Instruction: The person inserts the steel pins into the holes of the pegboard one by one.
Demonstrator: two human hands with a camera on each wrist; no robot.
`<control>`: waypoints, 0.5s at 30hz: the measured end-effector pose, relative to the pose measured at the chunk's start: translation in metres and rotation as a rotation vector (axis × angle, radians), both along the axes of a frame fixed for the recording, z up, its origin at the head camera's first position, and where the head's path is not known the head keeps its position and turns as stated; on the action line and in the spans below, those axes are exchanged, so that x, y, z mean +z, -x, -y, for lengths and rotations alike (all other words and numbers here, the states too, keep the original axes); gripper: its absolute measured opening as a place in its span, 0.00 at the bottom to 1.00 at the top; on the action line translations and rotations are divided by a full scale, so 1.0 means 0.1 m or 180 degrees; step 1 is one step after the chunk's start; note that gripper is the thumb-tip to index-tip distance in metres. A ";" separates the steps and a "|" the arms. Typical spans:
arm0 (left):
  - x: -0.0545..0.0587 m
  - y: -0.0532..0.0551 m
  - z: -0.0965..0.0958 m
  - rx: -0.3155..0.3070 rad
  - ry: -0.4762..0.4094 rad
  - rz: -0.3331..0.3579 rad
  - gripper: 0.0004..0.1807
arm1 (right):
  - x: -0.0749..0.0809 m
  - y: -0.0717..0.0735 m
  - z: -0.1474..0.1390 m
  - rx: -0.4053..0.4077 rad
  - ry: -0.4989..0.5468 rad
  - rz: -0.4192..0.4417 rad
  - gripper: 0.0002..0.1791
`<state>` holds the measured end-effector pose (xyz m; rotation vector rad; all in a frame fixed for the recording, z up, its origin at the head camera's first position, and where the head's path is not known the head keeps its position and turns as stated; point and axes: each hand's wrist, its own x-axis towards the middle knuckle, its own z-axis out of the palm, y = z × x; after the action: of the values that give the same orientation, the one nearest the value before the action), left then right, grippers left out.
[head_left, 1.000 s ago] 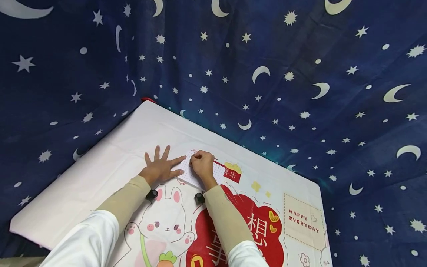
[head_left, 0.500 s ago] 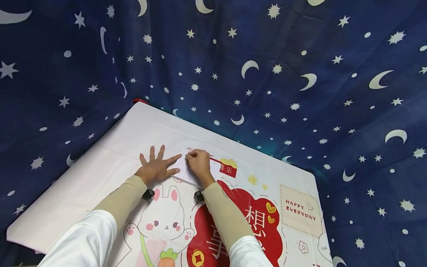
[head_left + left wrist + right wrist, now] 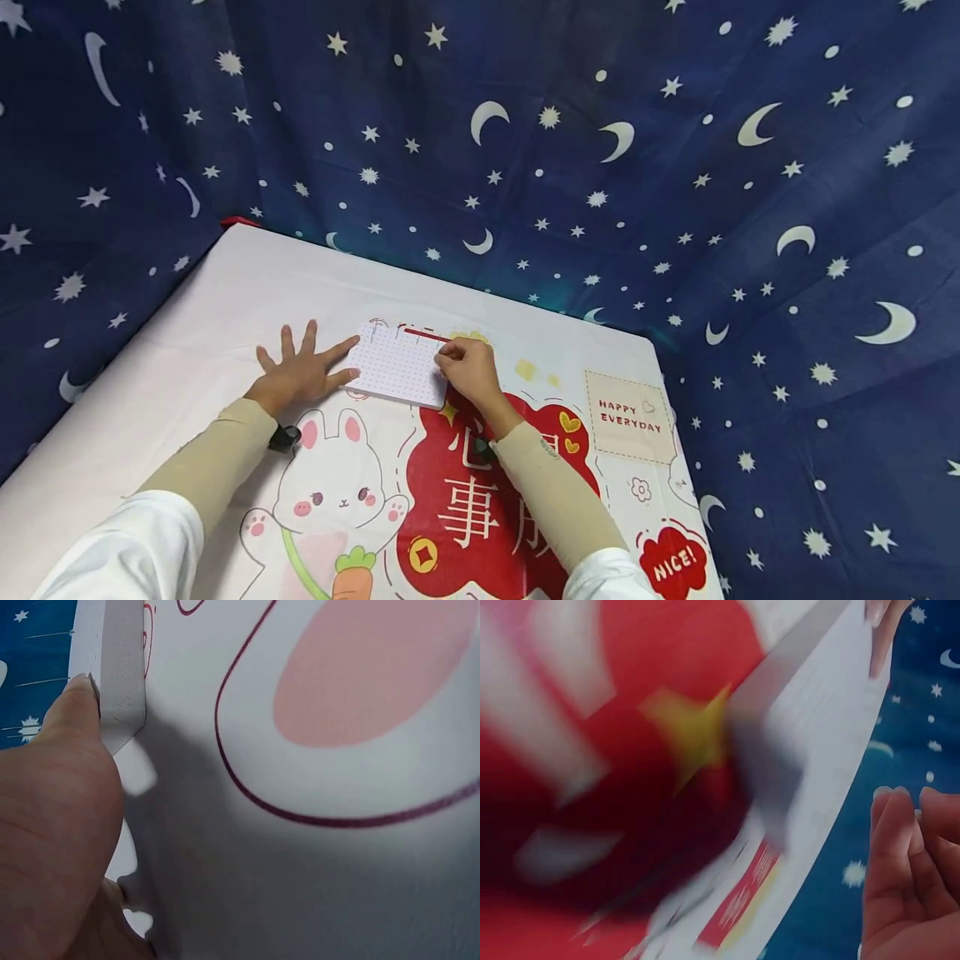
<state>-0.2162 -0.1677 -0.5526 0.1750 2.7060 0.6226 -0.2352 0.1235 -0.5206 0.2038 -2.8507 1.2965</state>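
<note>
A white dotted board point(image 3: 397, 363) lies on the table, with several thin needles point(image 3: 398, 332) standing along its far edge. My left hand point(image 3: 296, 375) lies spread at the board's left side, thumb and forefinger at its edge. In the left wrist view, a fingertip point(image 3: 84, 686) presses against the board's side point(image 3: 124, 682). My right hand point(image 3: 471, 368) is over the board's right end, fingers bent. The right wrist view shows its fingertips point(image 3: 892, 796) close to the thumb, with a narrow gap between them and nothing visible there.
The printed tablecloth point(image 3: 270, 258) carries a rabbit, red shapes and lettering. A dark blue curtain point(image 3: 420, 100) with moons and stars stands behind the table and at its sides. A small black wrist device point(image 3: 285, 438) sits at the left wrist.
My right hand has moved from the left part of the board to its right end, uncovering the dotted face. The left hand stays at the board's edge. The head view has turned right.
</note>
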 end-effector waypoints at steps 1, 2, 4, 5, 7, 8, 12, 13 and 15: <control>-0.01 0.00 0.03 0.0008 -0.0007 0.0016 0.45 | 0.00 -0.03 -0.09 0.0005 -0.0029 0.0012 0.06; -0.01 -0.01 0.05 0.0009 -0.0024 0.0029 0.45 | 0.00 -0.05 -0.18 -0.0007 -0.0065 0.0029 0.07; -0.02 -0.01 0.08 0.0007 -0.0044 0.0045 0.45 | -0.01 -0.12 -0.38 -0.0054 -0.0140 0.0109 0.09; -0.03 0.00 0.09 0.0006 -0.0057 0.0049 0.45 | -0.01 -0.16 -0.48 -0.0074 -0.0183 0.0145 0.10; -0.04 0.00 0.09 0.0004 -0.0071 0.0052 0.45 | -0.04 -0.24 -0.67 -0.0130 -0.0255 0.0213 0.09; -0.05 0.00 0.09 0.0004 -0.0076 0.0053 0.45 | -0.07 -0.28 -0.77 -0.0153 -0.0279 0.0249 0.08; -0.02 0.00 0.05 -0.0015 -0.0052 0.0047 0.46 | -0.21 -0.44 -1.04 -0.0188 -0.0243 0.0262 0.05; -0.02 0.01 0.04 -0.0024 -0.0048 0.0043 0.46 | -0.25 -0.47 -1.08 -0.0211 -0.0226 0.0257 0.05; -0.03 0.03 0.01 -0.0047 -0.0030 0.0034 0.46 | -0.29 -0.49 -1.10 -0.0258 -0.0206 0.0214 0.05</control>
<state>-0.2191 -0.1689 -0.5552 0.1932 2.6893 0.6302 -0.1865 0.2334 -0.5500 0.0449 -2.9252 1.2207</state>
